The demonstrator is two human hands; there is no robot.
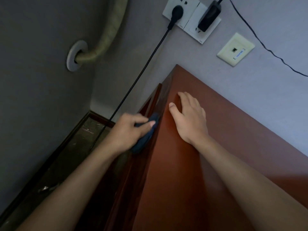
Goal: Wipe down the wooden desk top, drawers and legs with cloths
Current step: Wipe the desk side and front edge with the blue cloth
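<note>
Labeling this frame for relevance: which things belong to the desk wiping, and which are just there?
Part of the job:
- dark blue cloth, gripped by the left hand against the desk's side edge
- wooden desk top
- right hand, resting flat on the top

Just there:
- black plug and its cable
- black adapter
- wall sockets
- data port plate
- wrapped pipe

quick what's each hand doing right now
Left hand: grips the dark blue cloth against the side edge of the reddish-brown wooden desk.
Right hand: open, resting flat on the desk top, holding nothing.
</note>
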